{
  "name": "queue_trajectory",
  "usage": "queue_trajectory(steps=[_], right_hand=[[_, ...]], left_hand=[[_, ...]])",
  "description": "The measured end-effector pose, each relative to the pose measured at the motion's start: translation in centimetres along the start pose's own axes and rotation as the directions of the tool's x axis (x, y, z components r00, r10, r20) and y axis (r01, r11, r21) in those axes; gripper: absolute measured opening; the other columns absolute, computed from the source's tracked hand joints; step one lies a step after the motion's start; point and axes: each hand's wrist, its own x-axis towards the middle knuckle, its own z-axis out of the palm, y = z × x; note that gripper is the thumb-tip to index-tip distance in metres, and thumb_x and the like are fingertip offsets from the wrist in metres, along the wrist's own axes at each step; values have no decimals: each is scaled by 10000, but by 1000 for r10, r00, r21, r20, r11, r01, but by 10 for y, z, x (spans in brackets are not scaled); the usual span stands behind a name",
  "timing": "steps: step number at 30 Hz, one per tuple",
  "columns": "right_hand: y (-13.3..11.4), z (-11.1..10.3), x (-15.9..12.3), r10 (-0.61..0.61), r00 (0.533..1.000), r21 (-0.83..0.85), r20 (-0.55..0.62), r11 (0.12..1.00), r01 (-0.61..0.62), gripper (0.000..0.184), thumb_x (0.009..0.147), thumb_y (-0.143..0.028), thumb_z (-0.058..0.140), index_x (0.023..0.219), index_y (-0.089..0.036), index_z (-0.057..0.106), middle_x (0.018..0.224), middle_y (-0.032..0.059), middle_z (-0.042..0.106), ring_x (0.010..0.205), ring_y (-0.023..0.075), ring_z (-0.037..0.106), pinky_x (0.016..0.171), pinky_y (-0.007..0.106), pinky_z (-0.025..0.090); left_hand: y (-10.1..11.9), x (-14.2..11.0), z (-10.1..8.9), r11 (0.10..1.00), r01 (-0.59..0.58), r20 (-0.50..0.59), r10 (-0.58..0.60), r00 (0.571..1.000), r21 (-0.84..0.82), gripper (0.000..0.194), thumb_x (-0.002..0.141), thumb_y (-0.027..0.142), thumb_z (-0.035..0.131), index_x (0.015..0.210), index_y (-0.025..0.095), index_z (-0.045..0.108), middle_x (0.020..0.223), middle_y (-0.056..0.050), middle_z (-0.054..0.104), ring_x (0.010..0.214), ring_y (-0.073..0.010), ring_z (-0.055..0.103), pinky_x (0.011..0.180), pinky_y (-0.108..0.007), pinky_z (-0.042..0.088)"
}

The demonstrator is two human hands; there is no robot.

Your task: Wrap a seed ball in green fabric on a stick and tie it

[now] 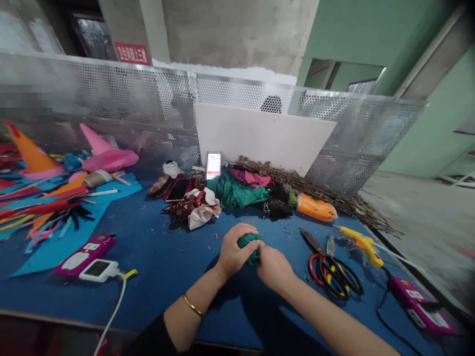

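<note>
The left hand [233, 252] was clasped around a green cloth bundle [245, 240], thumb and fingers pressing it, its underside hidden. The right hand [275, 268] was curled against the bundle's right side, fingertips concealed; whether it pinched anything, I could not tell. Right of the grip, black-handled scissors [327, 260] overlapped a red handle [310, 269]. Beyond the grip, a lit screen [213, 164] showed unreadable text.

Between the left hand [233, 251] and right hand [275, 267], a bundle [246, 241] is sitting over the tabletop [159, 291]. Fabrics [239, 192] are lying behind it, scissors [325, 256] to its right, a hot glue gun [362, 244] farther right. Behind the fabrics, a board [260, 134] is standing before a perforated screen [137, 101].
</note>
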Motion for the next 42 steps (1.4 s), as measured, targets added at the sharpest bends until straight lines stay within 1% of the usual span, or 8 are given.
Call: queue_trajectory(steps=[4, 9, 14, 19, 26, 36, 39, 42], right_hand=[[-2, 2, -1, -10, 1000, 4, -2, 1000, 10, 337, 753, -86, 457, 1080, -146, 517, 915, 117, 700, 839, 234, 676, 623, 273, 393], [-4, -5, 2, 19, 1000, -91, -5, 996, -19, 310, 754, -104, 483, 1062, -140, 503, 872, 130, 700, 798, 264, 684, 597, 289, 401], [-13, -13, -7, 3, 997, -190, -75, 982, -18, 264, 801, -71, 421, 1047, -131, 493, 802, 135, 695, 737, 258, 691, 581, 292, 415], [-24, -7, -13, 58, 995, -162, -75, 984, -70, 225, 803, -64, 432, 1008, -138, 486, 790, 131, 691, 724, 245, 693, 581, 281, 420], [-13, -1, -14, 66, 993, -155, -102, 985, -82, 258, 821, -71, 398, 1056, -124, 491, 812, 136, 697, 752, 249, 695, 597, 288, 428], [-16, 2, -11, 123, 992, -73, -41, 989, -125, 303, 826, -78, 386, 1105, -106, 501, 882, 156, 696, 817, 235, 689, 656, 291, 442], [-14, 0, -9, 97, 994, -82, -58, 991, -102, 340, 826, -63, 385, 1148, -97, 490, 890, 165, 694, 827, 238, 689, 666, 299, 450], [-12, -2, -11, 76, 993, -71, -94, 994, -83, 323, 836, -69, 369, 1130, -99, 498, 852, 151, 698, 795, 236, 693, 644, 288, 452]], left_hand=[[1, -1, 2, 999, 31, -67, -30, 997, 16, 35, 748, 204, 624, 752, 182, 652, 807, -45, 642, 802, -174, 594, 806, -311, 465], [-3, 1, -4, 963, 161, -20, -170, 985, -217, 320, 841, 400, 504, 1004, 184, 674, 1078, -82, 653, 1040, -216, 570, 959, -344, 402], [0, 2, -2, 827, 447, -18, -482, 876, -341, 358, 783, 435, 562, 980, 161, 682, 1019, -77, 689, 973, -231, 601, 892, -334, 442], [-1, 1, -2, 916, 365, -149, -390, 909, -167, 203, 748, 333, 564, 775, 173, 685, 834, -36, 701, 842, -194, 614, 838, -297, 449], [0, -4, 5, 919, 392, -158, -395, 905, -49, 345, 710, 401, 641, 986, 195, 652, 1049, -61, 676, 966, -211, 605, 890, -329, 446], [5, -1, 7, 919, 364, -164, -340, 926, 152, 273, 742, 403, 628, 943, 222, 663, 970, -51, 688, 922, -226, 621, 879, -383, 458], [7, 1, 9, 943, 243, -166, -208, 964, 226, 372, 695, 370, 691, 1031, 218, 644, 1105, -76, 645, 1017, -237, 590, 921, -387, 441], [10, -1, 15, 954, 150, -148, -114, 982, 261, 173, 757, 300, 631, 901, 210, 662, 965, -56, 664, 923, -199, 606, 871, -345, 461]])
